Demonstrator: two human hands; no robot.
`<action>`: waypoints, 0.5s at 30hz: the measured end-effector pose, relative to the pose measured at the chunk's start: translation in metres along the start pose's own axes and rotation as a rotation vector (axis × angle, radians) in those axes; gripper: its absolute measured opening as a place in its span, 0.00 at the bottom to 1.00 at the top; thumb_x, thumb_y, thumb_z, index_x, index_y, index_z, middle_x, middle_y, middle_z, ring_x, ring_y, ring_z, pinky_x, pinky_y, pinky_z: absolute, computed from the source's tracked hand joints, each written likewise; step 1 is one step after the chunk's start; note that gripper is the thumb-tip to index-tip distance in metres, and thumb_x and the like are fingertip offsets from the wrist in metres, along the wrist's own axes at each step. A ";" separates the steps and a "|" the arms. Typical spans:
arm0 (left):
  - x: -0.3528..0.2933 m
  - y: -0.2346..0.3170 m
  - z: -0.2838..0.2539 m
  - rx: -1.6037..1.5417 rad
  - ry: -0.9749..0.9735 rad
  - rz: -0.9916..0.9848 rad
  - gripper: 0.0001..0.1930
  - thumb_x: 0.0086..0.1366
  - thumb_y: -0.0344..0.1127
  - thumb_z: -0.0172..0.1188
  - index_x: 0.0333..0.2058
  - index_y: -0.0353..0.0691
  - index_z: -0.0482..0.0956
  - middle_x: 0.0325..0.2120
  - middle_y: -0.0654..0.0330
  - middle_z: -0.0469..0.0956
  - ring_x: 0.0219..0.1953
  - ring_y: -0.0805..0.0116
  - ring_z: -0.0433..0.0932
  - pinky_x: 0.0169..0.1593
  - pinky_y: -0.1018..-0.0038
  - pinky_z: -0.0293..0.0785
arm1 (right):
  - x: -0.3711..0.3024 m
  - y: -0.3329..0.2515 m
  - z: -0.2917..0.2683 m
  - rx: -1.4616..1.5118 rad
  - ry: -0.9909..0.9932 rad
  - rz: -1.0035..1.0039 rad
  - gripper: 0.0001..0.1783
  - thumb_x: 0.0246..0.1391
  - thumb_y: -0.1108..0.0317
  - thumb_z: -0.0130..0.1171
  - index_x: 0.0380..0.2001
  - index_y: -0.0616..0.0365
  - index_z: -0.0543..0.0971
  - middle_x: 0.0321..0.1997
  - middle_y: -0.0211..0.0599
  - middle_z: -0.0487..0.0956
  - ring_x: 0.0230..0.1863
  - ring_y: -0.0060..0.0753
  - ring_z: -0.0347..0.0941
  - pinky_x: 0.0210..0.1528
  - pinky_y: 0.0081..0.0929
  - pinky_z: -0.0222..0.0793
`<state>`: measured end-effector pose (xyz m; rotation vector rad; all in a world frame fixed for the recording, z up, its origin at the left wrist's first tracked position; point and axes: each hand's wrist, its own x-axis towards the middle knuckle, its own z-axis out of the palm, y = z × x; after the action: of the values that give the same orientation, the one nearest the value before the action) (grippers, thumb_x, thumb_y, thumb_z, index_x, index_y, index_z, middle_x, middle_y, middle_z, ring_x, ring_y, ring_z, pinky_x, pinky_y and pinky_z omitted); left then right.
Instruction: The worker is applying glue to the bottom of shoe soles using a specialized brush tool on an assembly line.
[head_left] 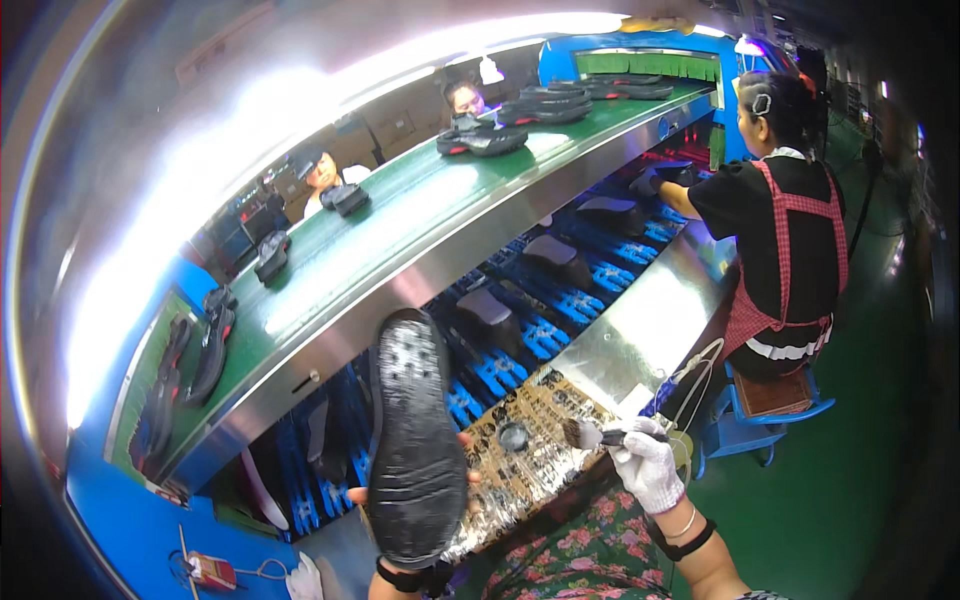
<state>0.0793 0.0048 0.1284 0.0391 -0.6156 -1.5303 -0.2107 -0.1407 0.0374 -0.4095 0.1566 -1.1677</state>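
Observation:
My left hand (472,476), bare, grips a black shoe sole (415,460) from behind, with fingertips showing at both edges. The sole stands nearly upright, and a whitish shiny patch covers its upper end. My right hand (646,468), in a white glove, is closed around the handle of a brush (590,434). The bristles point left, apart from the sole. Between the two, a small round cup (513,436) with dark rims and greyish contents sits on a stained cardboard sheet (550,478).
A green conveyor belt (330,270) carries several black shoes and soles. Below it, a lower rack (480,370) with blue holders bears more soles. To the right, a co-worker (790,230) in a checked apron sits on a blue stool (765,410). Two people are beyond the belt.

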 end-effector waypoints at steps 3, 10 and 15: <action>0.036 0.062 0.035 0.070 -0.241 0.039 0.62 0.57 0.62 0.73 0.76 0.44 0.41 0.70 0.29 0.46 0.65 0.22 0.62 0.55 0.23 0.70 | 0.007 0.012 -0.014 0.003 0.079 0.056 0.10 0.54 0.83 0.59 0.39 0.68 0.83 0.43 0.48 0.85 0.41 0.32 0.81 0.39 0.20 0.76; 0.132 0.216 0.012 -0.100 0.017 0.451 0.57 0.61 0.62 0.68 0.74 0.36 0.44 0.73 0.36 0.40 0.75 0.34 0.38 0.71 0.42 0.63 | 0.007 0.056 -0.032 -0.207 0.176 0.285 0.09 0.58 0.81 0.61 0.42 0.67 0.85 0.41 0.44 0.86 0.31 0.26 0.81 0.36 0.18 0.77; 0.137 0.182 0.007 -0.145 0.140 0.661 0.60 0.70 0.67 0.51 0.73 0.35 0.18 0.75 0.36 0.33 0.77 0.34 0.38 0.79 0.48 0.44 | -0.008 0.059 -0.032 -0.244 0.197 0.395 0.09 0.59 0.80 0.63 0.42 0.66 0.85 0.44 0.43 0.87 0.33 0.23 0.81 0.36 0.15 0.77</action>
<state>0.2319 -0.1082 0.2545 -0.1538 -0.3513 -0.9159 -0.1743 -0.1213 -0.0160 -0.4535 0.5320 -0.7983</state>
